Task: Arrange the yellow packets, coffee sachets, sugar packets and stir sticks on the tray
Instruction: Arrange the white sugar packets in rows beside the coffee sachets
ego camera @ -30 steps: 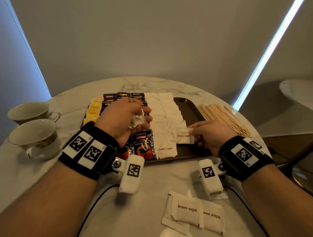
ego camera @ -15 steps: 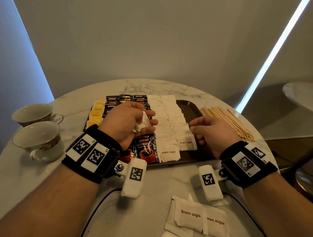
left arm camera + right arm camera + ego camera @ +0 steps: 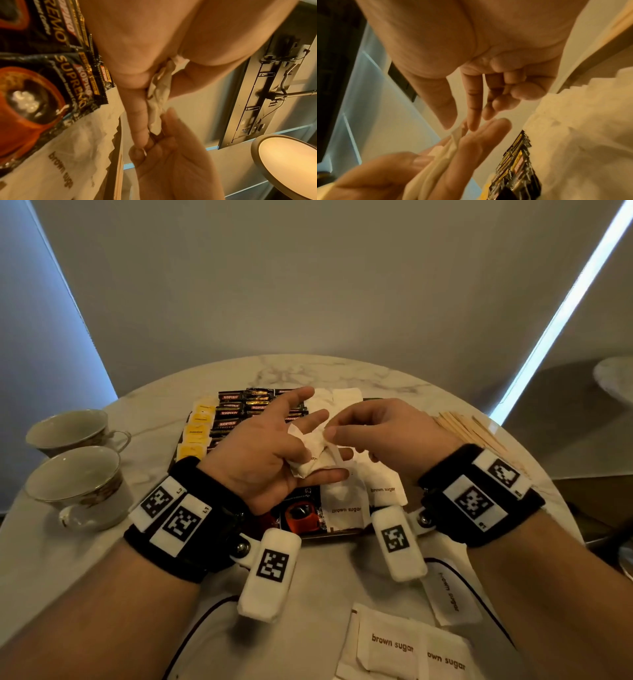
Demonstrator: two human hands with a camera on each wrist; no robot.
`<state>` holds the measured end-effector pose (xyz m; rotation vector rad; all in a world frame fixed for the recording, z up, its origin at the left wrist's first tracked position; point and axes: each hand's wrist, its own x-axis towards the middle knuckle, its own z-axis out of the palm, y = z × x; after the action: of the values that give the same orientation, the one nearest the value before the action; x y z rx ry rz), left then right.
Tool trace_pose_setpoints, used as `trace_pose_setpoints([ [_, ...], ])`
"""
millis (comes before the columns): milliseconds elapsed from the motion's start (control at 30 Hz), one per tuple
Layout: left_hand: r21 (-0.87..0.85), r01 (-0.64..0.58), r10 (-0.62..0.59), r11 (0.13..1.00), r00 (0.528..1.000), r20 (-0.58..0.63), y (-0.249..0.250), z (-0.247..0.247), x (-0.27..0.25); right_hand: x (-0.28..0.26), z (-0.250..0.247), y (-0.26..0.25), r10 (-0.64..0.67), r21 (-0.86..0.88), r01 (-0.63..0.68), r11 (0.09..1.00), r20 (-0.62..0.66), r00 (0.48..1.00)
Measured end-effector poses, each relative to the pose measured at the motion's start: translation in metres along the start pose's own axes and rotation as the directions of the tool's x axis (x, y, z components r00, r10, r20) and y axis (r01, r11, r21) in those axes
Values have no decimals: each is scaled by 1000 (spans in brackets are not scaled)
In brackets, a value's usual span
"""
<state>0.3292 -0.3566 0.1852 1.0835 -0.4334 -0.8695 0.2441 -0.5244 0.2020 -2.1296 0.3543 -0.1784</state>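
Note:
Above the dark tray (image 3: 317, 535) my left hand (image 3: 325, 445) holds a crumpled bundle of white sugar packets (image 3: 310, 460) between thumb and fingers, with the index and middle fingers stretched out. My right hand (image 3: 329, 433) meets it from the right and pinches the edge of one packet (image 3: 440, 155) between thumb and index finger. On the tray lie yellow packets (image 3: 197, 433) at the left, black coffee sachets (image 3: 239, 409) beside them, then rows of sugar packets (image 3: 346, 510). The stir sticks (image 3: 472, 429) lie on the table right of the tray.
Two teacups (image 3: 73, 470) (image 3: 65, 429) stand at the left of the round marble table. Loose brown sugar packets (image 3: 394, 645) lie near the front edge, under my wrists. A second small table (image 3: 616, 378) is at the far right.
My right hand let go of the packet it laid on the tray, rose and moved left to the bundle. My left hand lifted and stretched out its fingers.

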Motion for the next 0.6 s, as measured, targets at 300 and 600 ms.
trace_pose_setpoints([
  [300, 77, -10, 21, 997, 989, -149, -4, -11, 12, 25, 14, 17, 32, 400, -26, 916, -8, 999],
  [600, 359, 12, 107, 933, 945, -310, -4, -7, 10, 25, 24, 27, 35, 590, 40, 807, -115, 993],
])
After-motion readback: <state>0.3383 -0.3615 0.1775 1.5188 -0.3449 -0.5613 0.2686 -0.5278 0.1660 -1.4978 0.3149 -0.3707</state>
